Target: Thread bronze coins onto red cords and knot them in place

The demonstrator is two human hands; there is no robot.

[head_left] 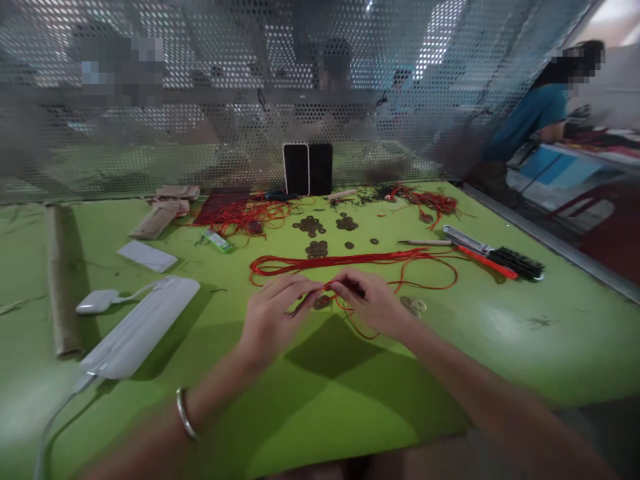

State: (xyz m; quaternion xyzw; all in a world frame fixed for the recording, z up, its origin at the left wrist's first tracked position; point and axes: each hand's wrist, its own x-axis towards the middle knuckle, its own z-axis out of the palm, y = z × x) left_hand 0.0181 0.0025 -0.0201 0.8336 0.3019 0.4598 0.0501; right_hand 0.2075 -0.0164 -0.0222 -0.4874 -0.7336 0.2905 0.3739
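Close together above the green table (310, 413), my left hand (277, 310) and my right hand (373, 300) both pinch a red cord (327, 287) between thumb and fingers. Loose ends of the cord loop down below the right hand. Just under the fingertips lies a dark round coin (321, 302), partly covered. Behind the hands stretches a long bundle of red cord (340, 260). Small piles of holed coins (310, 225) sit beyond it, and a few lighter coins (413, 305) are right of my right hand.
At left are a white power strip (145, 327) with a charger, a cardboard tube (63, 287) and a green packet (218, 241). Two phones (297, 170) lean on the perforated screen. A black brush (515, 262) lies right, near red thread scraps (435, 200). A person (530, 120) stands beyond.
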